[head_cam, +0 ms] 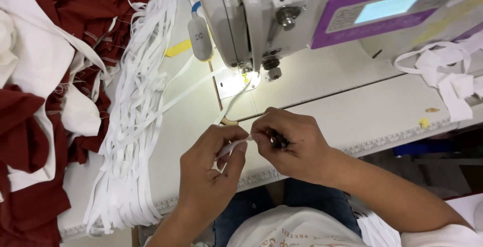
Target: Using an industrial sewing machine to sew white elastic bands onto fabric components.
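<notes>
Fingers: our left hand (209,169) and right hand (292,144) both pinch one white strip (232,147) at the table's (322,101) near edge, below the sewing machine (282,15); loose strips (136,111) piled left.

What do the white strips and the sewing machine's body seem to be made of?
The white strips look like soft woven or knitted fabric tape: matte, limp, draping in loose folds. The sewing machine body looks like painted metal or hard plastic, cream and smooth with a slight sheen; which one cannot be told. Its purple panel seems to be plastic.
</notes>
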